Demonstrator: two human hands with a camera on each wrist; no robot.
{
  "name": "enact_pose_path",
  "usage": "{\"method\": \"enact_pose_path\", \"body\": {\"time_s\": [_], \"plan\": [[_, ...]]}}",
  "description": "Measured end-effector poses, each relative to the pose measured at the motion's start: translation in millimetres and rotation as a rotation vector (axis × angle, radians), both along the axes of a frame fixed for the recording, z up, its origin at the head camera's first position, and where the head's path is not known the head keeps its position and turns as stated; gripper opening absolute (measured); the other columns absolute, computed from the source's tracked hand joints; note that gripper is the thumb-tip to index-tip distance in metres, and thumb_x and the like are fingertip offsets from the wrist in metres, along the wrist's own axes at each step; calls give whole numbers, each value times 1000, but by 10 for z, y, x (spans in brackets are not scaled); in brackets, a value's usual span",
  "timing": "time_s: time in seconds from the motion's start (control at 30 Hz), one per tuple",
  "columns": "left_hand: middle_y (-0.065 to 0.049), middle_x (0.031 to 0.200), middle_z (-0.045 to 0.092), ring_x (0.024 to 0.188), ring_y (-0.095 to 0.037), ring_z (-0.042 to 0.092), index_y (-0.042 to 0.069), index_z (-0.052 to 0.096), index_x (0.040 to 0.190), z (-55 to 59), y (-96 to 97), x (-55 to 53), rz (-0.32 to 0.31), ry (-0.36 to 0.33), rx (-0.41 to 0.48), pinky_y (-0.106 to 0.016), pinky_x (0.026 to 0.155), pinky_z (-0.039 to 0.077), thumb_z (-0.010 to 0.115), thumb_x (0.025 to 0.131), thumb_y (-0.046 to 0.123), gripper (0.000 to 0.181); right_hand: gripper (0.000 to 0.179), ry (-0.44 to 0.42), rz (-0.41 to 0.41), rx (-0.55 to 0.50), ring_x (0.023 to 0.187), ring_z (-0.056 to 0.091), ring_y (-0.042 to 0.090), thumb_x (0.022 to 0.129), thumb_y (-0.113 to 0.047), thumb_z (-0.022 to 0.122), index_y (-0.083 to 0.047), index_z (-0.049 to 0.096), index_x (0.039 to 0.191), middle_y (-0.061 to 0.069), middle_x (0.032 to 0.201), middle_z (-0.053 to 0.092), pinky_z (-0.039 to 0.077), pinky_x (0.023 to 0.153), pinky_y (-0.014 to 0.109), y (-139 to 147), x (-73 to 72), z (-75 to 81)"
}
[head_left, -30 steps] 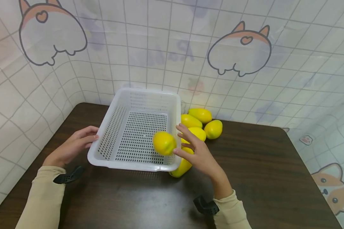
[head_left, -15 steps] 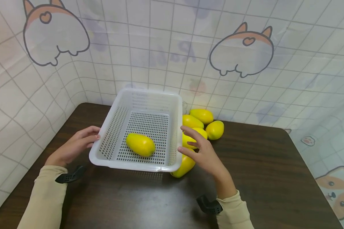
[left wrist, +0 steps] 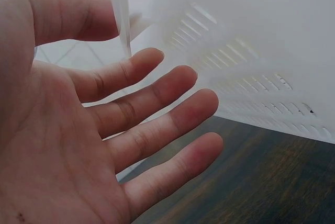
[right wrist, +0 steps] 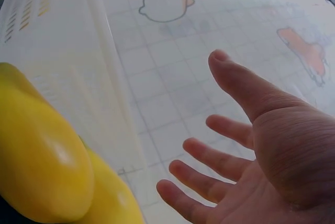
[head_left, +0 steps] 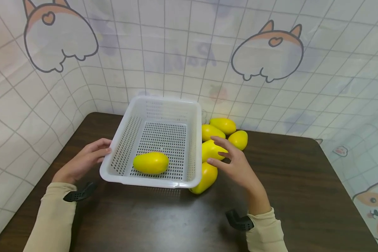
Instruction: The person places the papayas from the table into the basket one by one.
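A white perforated plastic basket (head_left: 151, 182) stands at the middle left of the table, with one yellow mango (head_left: 151, 163) lying inside near its front. My left hand (head_left: 83, 159) is at the basket's left rim. In the left wrist view its thumb touches the rim and its fingers (left wrist: 172, 122) lie straight along the outer wall. My right hand (head_left: 239, 168) hovers right of the basket with fingers spread and nothing held. Beside and below it, several more mangoes (head_left: 212, 150) are grouped against the basket's right side; a mango (right wrist: 44, 150) is close in the right wrist view.
The dark wooden table (head_left: 163, 220) stretches to the right and front. Behind it hangs a white gridded cloth (head_left: 163, 52) with cartoon corgi prints, which also encloses both sides.
The mango dropped from my right hand, rolled left inside the basket and turned lengthwise. My right hand then drew back rightward, away from the rim. The left hand stays at the rim.
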State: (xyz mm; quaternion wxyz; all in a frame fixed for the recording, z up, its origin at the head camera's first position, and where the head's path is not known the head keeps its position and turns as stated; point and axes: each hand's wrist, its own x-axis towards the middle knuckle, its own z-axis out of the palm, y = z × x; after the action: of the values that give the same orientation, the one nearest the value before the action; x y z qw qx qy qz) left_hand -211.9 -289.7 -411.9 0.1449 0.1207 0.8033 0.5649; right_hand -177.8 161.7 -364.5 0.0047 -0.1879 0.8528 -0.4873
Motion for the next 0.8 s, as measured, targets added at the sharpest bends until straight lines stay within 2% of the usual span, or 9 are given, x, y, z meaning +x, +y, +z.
{"method": "enact_pose_path", "body": {"time_s": [0.07, 0.4, 0.6, 0.8], "plan": [[8, 121, 54, 102, -7, 64, 8, 43, 133, 1, 2, -4, 2, 0, -4, -52, 94, 49, 45, 102, 32, 40, 60, 5, -1, 8, 136, 42, 25, 88, -25, 71, -21, 44, 142, -1, 147, 46, 42, 105, 52, 29, -6, -3], [9, 120, 54, 102, -6, 63, 7, 43, 133, -24, -9, -22, -5, -7, 13, -27, 87, 50, 46, 102, 30, 38, 60, 27, -10, 41, 134, 45, 27, 88, -24, 72, -19, 45, 141, 3, 146, 48, 44, 103, 51, 111, -32, -19], [11, 119, 55, 103, -3, 63, 7, 43, 132, -49, -23, -42, -16, 5, 47, -23, 86, 51, 44, 103, 27, 35, 62, 40, -8, 57, 132, 45, 29, 87, -22, 73, -16, 45, 142, 7, 146, 47, 43, 103, 53, 174, -43, -17], [11, 118, 57, 103, -4, 63, 9, 44, 132, -53, -30, -36, -22, -14, 50, -24, 86, 51, 44, 103, 27, 34, 64, 22, -3, 72, 130, 46, 30, 85, -23, 74, -15, 45, 142, 6, 146, 47, 42, 104, 53, 230, -34, -60]]}}
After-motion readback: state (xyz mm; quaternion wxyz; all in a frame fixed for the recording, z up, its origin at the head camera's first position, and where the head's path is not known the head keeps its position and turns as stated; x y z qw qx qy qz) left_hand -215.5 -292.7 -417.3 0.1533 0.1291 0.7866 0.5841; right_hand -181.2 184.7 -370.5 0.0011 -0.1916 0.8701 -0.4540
